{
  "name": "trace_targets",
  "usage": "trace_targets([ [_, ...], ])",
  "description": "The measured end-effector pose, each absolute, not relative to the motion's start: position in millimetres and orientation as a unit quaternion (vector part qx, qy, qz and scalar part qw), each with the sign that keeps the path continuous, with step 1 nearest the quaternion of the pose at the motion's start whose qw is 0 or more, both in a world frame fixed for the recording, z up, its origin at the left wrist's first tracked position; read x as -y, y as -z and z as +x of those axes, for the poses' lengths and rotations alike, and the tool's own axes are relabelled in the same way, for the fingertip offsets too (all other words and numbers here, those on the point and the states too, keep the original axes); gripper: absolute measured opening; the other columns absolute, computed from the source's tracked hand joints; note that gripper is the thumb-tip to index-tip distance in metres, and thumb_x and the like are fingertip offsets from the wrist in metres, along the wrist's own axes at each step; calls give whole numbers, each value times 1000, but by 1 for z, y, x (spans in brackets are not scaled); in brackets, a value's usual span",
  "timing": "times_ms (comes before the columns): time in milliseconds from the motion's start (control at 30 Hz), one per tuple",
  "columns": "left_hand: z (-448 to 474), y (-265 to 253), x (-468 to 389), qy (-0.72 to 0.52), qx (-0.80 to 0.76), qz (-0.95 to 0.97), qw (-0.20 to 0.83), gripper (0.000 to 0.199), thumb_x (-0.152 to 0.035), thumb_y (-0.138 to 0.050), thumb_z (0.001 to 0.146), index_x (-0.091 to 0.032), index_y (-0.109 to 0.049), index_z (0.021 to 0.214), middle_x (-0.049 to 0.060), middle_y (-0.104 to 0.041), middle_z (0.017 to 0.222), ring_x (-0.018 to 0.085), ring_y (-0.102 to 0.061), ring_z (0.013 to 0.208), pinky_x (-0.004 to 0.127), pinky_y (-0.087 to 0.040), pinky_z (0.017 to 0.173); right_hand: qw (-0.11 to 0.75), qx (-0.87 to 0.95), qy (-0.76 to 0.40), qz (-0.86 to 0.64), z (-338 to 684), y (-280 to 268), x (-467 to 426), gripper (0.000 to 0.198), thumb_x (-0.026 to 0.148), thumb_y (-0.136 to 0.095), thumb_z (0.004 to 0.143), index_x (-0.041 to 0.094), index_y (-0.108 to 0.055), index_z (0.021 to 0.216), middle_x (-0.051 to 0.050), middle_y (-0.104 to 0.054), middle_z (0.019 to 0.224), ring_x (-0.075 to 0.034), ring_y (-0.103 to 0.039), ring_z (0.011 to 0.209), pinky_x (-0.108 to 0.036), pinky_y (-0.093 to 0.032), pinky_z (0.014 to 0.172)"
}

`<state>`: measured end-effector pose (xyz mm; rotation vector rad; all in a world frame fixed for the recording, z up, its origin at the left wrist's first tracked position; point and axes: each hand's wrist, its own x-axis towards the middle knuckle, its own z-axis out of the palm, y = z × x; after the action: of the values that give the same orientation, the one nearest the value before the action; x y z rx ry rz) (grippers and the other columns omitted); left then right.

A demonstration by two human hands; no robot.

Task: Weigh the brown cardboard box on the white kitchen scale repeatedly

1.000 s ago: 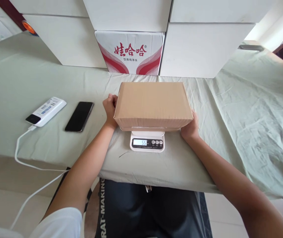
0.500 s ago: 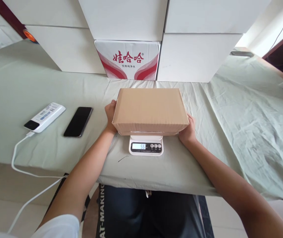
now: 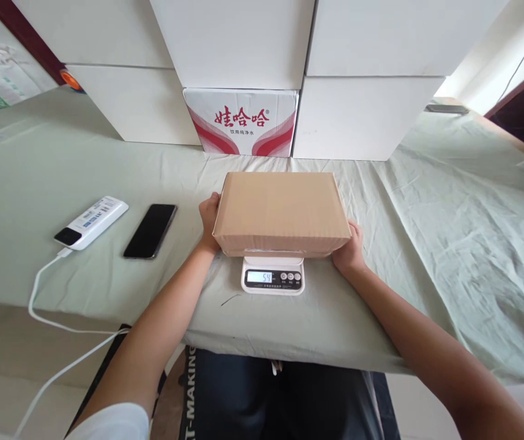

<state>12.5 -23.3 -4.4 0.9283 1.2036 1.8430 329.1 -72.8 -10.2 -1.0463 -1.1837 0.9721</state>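
Note:
A brown cardboard box [image 3: 282, 208] sits on or just over a small white kitchen scale [image 3: 273, 287], hiding most of its platform. The lit display appears to read 54. My left hand [image 3: 210, 217] is at the box's left side, thumb up and the other fingers hidden behind the box. At the lower right side, my right hand [image 3: 350, 249] grips the box, its fingers partly hidden by the cardboard.
Left of the box lie a black smartphone [image 3: 150, 231] and a white power bank [image 3: 92, 222] with a white cable [image 3: 36, 287]. White boxes and a red-and-white carton [image 3: 243, 125] stand stacked behind. A wrinkled green cloth [image 3: 427, 244] covers the table.
The scale's reading has gone from about 55 to about 54. Everything sits slightly lower in view as the camera shifted; both hands remain at the box.

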Motion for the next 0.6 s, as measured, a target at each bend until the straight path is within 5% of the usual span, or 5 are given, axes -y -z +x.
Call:
trace_targets([
  [400,17,-8,31,-715,-444,403,359,63,-13,-63,106,-22,-26,55,-5,-26,58,9,-22,58,30,-22,55,638,469,-425,-438,329,11,74,51,57,-78,85,25,-44,63,4,-34,68,-14,-27,64,-30,-25,58],
  [600,22,-11,34,-713,-452,393,365,64,-21,-71,102,-22,-26,55,-5,-28,57,10,-22,57,31,-23,55,638,476,-425,-431,327,10,76,55,62,-80,83,25,-44,64,3,-33,69,-15,-27,65,-32,-27,60],
])
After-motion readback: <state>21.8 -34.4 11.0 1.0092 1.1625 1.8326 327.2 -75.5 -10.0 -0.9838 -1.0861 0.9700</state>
